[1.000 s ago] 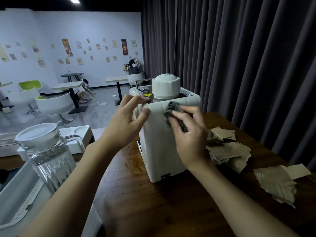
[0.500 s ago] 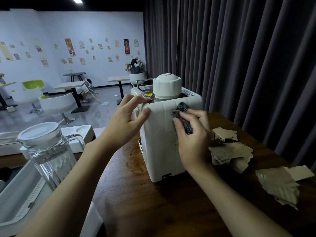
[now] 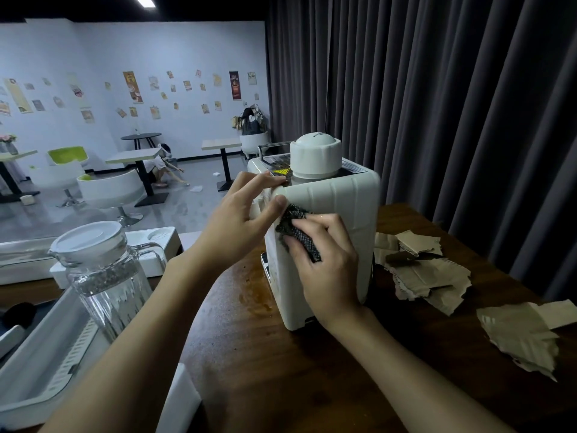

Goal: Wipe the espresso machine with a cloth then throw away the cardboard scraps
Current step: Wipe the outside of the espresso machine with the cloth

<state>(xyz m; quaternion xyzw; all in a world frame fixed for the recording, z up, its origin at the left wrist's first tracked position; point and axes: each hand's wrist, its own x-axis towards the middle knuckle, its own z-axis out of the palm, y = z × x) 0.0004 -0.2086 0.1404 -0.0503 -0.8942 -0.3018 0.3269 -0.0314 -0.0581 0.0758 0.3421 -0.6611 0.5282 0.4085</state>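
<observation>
While your left hand braces the espresso machine at its upper corner, toward 10 o'clock on the casing, its thumb lies on the near face and its fingers over the top edge, so the corner is pinched between them. Your right hand holds the dark cloth against that same face, fingers curled close together over it, just below your left thumb. The machine stands upright mid-worktop.

You are in the wiping step, and by my judgement only partway: the lower part of the near face looks faintly marked. Next, draw the cloth down toward 6 o'clock with even pressure, keeping the left hand firm so the machine does not slide.

The cardboard scraps lie untouched at 3 o'clock, just beside the machine, with a second heap at 4 o'clock, further out. A glass pitcher stands at 8 o'clock. No bin is in view.
</observation>
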